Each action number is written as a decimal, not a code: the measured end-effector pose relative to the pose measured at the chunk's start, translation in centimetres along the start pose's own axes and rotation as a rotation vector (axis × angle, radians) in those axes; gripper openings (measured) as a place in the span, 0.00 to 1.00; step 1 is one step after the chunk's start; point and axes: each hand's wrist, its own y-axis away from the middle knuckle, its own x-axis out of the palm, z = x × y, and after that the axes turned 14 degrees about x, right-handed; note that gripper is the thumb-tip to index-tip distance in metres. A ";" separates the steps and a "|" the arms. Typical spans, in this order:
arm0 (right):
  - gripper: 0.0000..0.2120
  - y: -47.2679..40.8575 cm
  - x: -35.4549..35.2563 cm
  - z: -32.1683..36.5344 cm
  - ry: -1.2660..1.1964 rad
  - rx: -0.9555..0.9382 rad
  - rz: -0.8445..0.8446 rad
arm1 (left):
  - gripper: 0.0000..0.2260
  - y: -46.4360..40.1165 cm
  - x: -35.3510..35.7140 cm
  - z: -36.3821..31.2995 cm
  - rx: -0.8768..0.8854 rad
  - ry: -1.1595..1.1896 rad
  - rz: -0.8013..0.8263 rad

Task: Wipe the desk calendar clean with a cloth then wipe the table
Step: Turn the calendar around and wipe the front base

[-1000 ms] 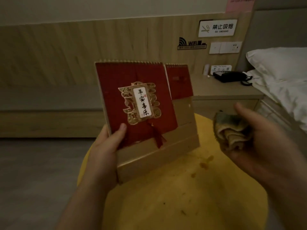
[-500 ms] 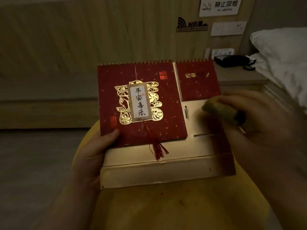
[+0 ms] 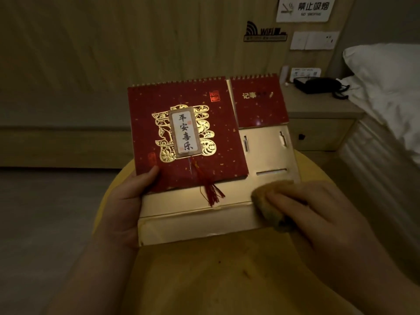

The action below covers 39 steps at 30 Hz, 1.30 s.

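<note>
While L hand point(image 3: 127, 210) pinches desk calendar point(image 3: 188, 133) by lower-left edge | R hand point(image 3: 318, 214) fingers curled, pressing cloth point(image 3: 270, 201) on base | card looks light, bendable: support underneath.

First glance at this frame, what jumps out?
The red desk calendar with its gold emblem and red tassel dominates the centre, held above the yellow table by the left hand at its lower left corner. At lower right, the right hand presses a bunched tan cloth against the calendar's gold base. Beyond, a white pillow sits at the right edge.
</note>
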 end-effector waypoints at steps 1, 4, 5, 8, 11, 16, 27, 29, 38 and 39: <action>0.19 0.3 0.0 -0.1 0.004 -0.009 -0.002 | 0.15 0.0 -0.1 0.0 -0.007 -0.006 0.004; 0.22 -0.4 -0.1 -0.4 0.001 0.026 -0.037 | 0.15 -0.1 -0.2 0.2 -0.037 -0.007 0.025; 0.22 -1.1 -0.2 -0.4 -0.006 0.047 -0.064 | 0.14 -0.1 -0.1 0.2 -0.038 -0.011 0.034; 0.18 -3.9 -0.3 -0.4 -0.029 0.082 -0.137 | 0.15 -0.1 0.1 0.1 -0.027 -0.040 0.073; 0.16 -6.3 -0.3 -0.6 -0.008 0.067 -0.178 | 0.17 -0.1 0.3 0.2 -0.017 -0.069 0.106; 0.16 -6.3 0.1 -0.1 -0.035 0.051 -0.144 | 0.16 -0.3 -0.1 0.4 0.003 -0.051 0.044; 0.21 1.9 0.9 0.5 -0.082 -0.027 0.038 | 0.15 -1.2 -1.1 0.6 0.005 -0.014 -0.017; 0.19 1.2 0.7 0.4 -0.069 -0.028 0.005 | 0.17 -1.3 -1.2 0.5 -0.009 0.001 -0.008; 0.16 -7.0 -0.3 -0.3 -0.073 0.119 -0.105 | 0.15 -0.9 -1.0 0.9 -0.031 -0.050 0.086; 0.17 -7.5 -0.4 -0.3 -0.062 0.133 -0.086 | 0.14 -0.9 -0.9 1.0 -0.028 -0.050 0.087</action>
